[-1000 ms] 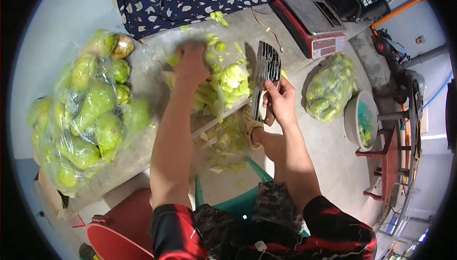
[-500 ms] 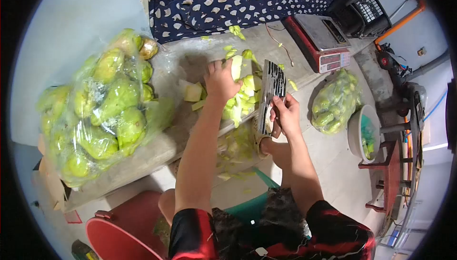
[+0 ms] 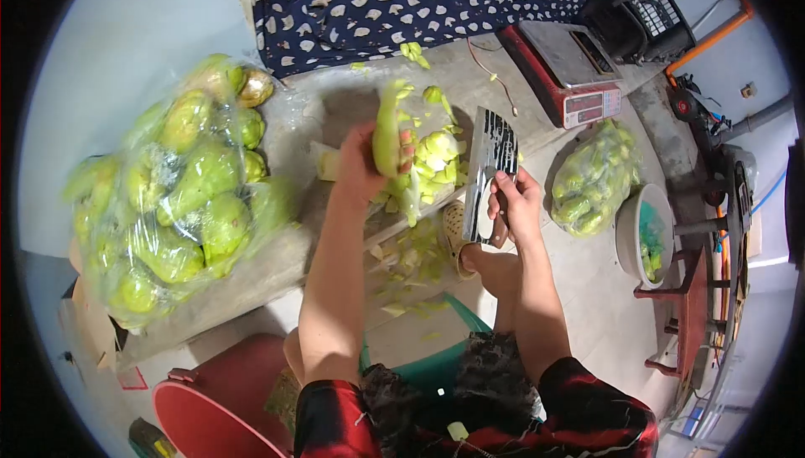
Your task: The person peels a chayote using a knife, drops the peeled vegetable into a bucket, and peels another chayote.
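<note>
My left hand (image 3: 362,160) is wrapped round a long pale-green piece of fruit (image 3: 386,131), held upright above the concrete ledge. Gripped by its dark wooden handle, a broad cleaver (image 3: 492,152) with black marks on its blade is in my right hand (image 3: 521,204), the blade pointing away from me. Between the two hands lies a heap of peeled and cut green chunks (image 3: 438,156) at the ledge's edge. A pale cut block (image 3: 326,162) sits beside my left wrist, partly hidden by it.
A clear bag of whole green fruit (image 3: 189,198) stands on the left. A red-sided scale (image 3: 570,76) and black basket (image 3: 641,18) are at the back right. A filled bag (image 3: 594,181) and white basin (image 3: 629,236) are on the right. Below are peelings (image 3: 411,261) and a red bucket (image 3: 210,391).
My left hand has lifted off the heap, moving slightly left with a green piece now in its grasp. The cleaver has shifted a little to the right, its blade face turned more toward me.
</note>
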### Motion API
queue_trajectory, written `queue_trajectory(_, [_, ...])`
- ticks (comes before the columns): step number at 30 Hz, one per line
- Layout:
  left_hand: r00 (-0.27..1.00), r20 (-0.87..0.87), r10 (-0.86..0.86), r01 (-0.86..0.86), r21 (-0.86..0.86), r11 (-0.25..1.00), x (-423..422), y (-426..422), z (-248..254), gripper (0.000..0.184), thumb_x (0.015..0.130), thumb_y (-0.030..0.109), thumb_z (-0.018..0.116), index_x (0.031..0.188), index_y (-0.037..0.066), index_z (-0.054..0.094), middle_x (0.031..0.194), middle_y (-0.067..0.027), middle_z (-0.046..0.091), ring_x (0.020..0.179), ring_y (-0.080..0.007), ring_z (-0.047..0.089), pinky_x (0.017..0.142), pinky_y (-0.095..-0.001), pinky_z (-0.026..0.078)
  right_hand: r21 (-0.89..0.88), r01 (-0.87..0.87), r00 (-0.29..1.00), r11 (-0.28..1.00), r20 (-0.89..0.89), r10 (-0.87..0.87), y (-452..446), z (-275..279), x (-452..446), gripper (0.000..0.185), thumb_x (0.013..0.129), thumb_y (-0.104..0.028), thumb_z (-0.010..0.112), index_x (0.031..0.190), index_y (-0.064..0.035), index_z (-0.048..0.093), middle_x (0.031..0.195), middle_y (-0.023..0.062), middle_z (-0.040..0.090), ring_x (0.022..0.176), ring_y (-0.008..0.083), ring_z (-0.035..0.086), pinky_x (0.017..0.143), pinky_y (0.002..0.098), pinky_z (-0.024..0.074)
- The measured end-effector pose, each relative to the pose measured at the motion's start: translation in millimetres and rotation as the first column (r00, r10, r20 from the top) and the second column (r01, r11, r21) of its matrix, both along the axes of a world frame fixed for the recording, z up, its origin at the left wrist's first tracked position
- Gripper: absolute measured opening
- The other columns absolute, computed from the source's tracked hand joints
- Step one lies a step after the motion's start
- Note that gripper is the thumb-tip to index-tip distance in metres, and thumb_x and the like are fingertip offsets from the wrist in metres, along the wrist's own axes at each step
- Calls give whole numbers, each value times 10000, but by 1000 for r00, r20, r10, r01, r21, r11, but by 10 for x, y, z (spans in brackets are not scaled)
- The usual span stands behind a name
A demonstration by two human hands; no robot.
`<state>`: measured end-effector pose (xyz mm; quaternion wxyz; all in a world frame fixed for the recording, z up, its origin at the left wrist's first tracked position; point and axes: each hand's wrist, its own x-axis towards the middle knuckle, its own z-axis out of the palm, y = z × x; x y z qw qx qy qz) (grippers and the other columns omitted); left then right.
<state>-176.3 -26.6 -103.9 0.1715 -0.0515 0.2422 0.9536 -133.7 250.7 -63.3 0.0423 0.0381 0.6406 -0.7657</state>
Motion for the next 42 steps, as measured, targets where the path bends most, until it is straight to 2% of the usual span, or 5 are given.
queue_trajectory(1, [997, -20, -81, 83, 207, 975, 104, 3, -5, 516, 892, 411, 488, 1248, 40, 538, 1099, -160, 617, 907, -312, 609, 702, -440, 500, -30, -18, 1000, 999, 8, 18, -6, -4, 17, 174, 958, -140, 601, 854, -25, 521, 708, 50, 562, 450, 114, 515, 378, 262, 452])
queue_trajectory(14, [931, 293, 216, -237, 36, 971, 991, 39, 309, 473, 975, 407, 483, 1303, 68, 506, 1187, -140, 611, 1064, -346, 615, 901, -643, 471, -14, -480, 848, 877, 250, 468, -313, 152, 478, 263, 1006, -292, 525, 914, -50, 476, 581, 12, 452, 374, 113, 442, 337, 267, 386])
queue_trajectory(21, [947, 209, 243, -258, 47, 965, 999, -60, 222, 525, 971, 421, 519, 1321, 31, 474, 1194, -142, 594, 1091, -294, 592, 926, -467, 496, 95, -510, 846, 855, 239, 477, -419, 158, 507, 229, 1012, -250, 520, 891, -59, 481, 561, -3, 441, 377, 84, 426, 340, 260, 398])
queue_trajectory(31, [965, 53, 257, -258, 19, 966, 821, 27, 101, 620, 958, 495, 507, 1369, 34, 453, 1274, -141, 565, 1164, -299, 555, 995, -466, 434, 146, -427, 900, 893, 168, 403, -493, 216, 541, 249, 1018, -243, 514, 876, -44, 464, 551, 2, 444, 383, 82, 422, 355, 255, 376])
queue_trajectory(42, [931, 33, 364, -361, -63, 930, 845, 277, 221, 322, 985, 363, 502, 1055, 54, 562, 874, -38, 586, 750, -146, 582, 665, -326, 502, 70, -388, 917, 919, 133, 377, -585, 189, 471, 267, 1025, -251, 496, 877, -36, 441, 558, 4, 444, 384, 87, 425, 356, 262, 388])
